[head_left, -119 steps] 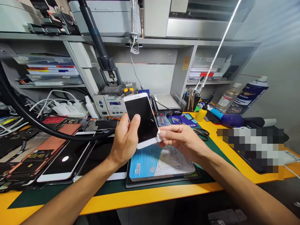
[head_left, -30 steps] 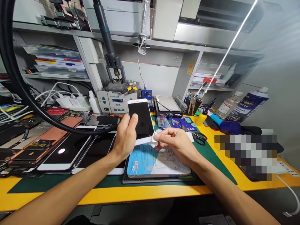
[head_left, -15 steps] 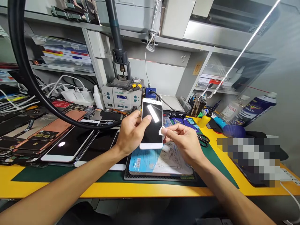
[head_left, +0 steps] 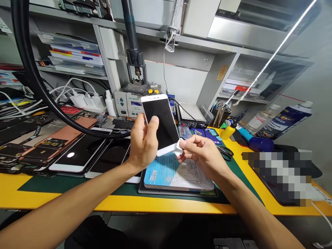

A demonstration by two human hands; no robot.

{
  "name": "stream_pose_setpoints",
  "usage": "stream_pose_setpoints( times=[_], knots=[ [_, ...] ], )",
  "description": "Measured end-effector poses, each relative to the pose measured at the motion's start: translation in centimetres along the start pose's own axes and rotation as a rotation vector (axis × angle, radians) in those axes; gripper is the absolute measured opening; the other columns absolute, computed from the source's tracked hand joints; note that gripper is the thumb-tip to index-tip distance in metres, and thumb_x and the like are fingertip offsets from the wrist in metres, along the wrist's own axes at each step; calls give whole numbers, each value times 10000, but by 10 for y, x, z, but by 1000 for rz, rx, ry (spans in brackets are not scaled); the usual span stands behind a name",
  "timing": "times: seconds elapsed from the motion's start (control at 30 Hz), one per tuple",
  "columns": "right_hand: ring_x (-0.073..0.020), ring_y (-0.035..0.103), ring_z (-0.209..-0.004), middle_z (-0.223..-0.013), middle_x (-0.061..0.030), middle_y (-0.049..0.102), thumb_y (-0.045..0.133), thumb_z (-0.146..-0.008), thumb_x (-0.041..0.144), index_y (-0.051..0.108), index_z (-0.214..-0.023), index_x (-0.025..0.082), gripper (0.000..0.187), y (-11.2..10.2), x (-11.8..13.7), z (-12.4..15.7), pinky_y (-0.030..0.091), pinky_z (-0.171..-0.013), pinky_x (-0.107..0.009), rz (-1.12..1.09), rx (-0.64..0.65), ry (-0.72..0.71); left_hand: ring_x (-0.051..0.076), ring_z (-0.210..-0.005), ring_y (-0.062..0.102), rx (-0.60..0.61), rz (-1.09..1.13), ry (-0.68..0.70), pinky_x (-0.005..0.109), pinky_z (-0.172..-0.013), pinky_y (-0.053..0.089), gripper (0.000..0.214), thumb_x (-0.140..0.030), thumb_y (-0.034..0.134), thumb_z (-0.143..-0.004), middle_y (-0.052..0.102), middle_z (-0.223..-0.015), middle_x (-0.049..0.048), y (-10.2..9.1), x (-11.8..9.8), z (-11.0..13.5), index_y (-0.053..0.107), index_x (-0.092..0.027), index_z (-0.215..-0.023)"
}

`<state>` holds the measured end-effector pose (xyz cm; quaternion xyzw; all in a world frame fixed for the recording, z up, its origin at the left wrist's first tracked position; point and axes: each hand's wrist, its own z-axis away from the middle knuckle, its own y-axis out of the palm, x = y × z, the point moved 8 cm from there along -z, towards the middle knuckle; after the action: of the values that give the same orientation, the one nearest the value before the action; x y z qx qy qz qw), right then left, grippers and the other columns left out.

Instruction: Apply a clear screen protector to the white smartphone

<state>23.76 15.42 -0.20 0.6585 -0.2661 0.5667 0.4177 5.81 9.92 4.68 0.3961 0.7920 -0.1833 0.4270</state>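
Observation:
A white-framed smartphone point(head_left: 164, 128) with a dark screen is held up above a blue-and-white book. My left hand point(head_left: 145, 141) grips it by its left side, thumb lying across the glass. Between the thumb and fingers of my right hand point(head_left: 199, 148) is a small crumpled white wipe point(head_left: 178, 148), pressed to the phone's lower right corner. Below, the book point(head_left: 168, 176) lies on a dark perforated tray point(head_left: 178, 193) on the green mat point(head_left: 119, 189). What the wipe is made of I cannot make out.
Several phones and phone parts, one a white phone point(head_left: 80, 152), lie to the left. A grey soldering station point(head_left: 127, 103) stands behind. Scissors point(head_left: 226, 153), a yellow bottle point(head_left: 228, 132) and a spray can point(head_left: 285, 119) are on the right. A thick black cable point(head_left: 49, 103) loops across the left.
The phone has tilted, its top leaning left and its bottom swinging right. The wipe has shifted from the phone's right edge to its lower right corner. The view has shifted slightly.

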Motion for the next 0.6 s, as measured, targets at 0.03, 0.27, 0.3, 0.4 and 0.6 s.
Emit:
stream_pose_setpoints(
  times=[0.03, 0.27, 0.3, 0.4, 0.6],
  knots=[
    [-197, 726, -599, -659, -37, 739, 922, -736, 379, 679, -705, 179, 317, 0, 0, 0, 611, -630, -332, 2, -8, -6, 128, -569, 311, -12, 4, 6, 297, -535, 292, 405, -413, 603, -999, 305, -661, -51, -1, -1, 0, 342, -255, -734],
    [-194, 727, -610, -636, -17, 707, 941, -716, 371, 651, -699, 174, 351, 1, -2, 0, 602, -623, -326, -54, -36, -15, 154, -663, 407, -70, -2, -25, 300, -662, 418, 346, -416, 574, -1015, 396, -728, -24, -1, 3, 3, 382, -254, -777],
    [-195, 729, -614, -639, -17, 706, 942, -718, 367, 644, -700, 176, 354, 1, -2, 0, 602, -623, -325, -68, -37, -16, 155, -664, 408, -80, -7, -29, 303, -664, 422, 351, -428, 575, -1014, 400, -728, -23, -1, 4, 3, 382, -254, -779],
    [-202, 741, -640, -653, -18, 709, 940, -726, 363, 644, -709, 178, 349, 1, -4, -1, 603, -633, -324, -90, -47, -16, 147, -647, 393, -108, -7, -19, 302, -642, 409, 350, -408, 567, -1019, 380, -706, -34, 0, 3, 3, 369, -256, -773],
    [-203, 750, -658, -655, -14, 712, 925, -752, 355, 645, -721, 176, 334, 8, -6, 0, 599, -635, -314, -84, -16, -9, 141, -634, 382, -135, -46, -24, 308, -624, 394, 352, -393, 550, -1023, 365, -687, -44, 3, 2, 4, 350, -259, -766]
  ],
)
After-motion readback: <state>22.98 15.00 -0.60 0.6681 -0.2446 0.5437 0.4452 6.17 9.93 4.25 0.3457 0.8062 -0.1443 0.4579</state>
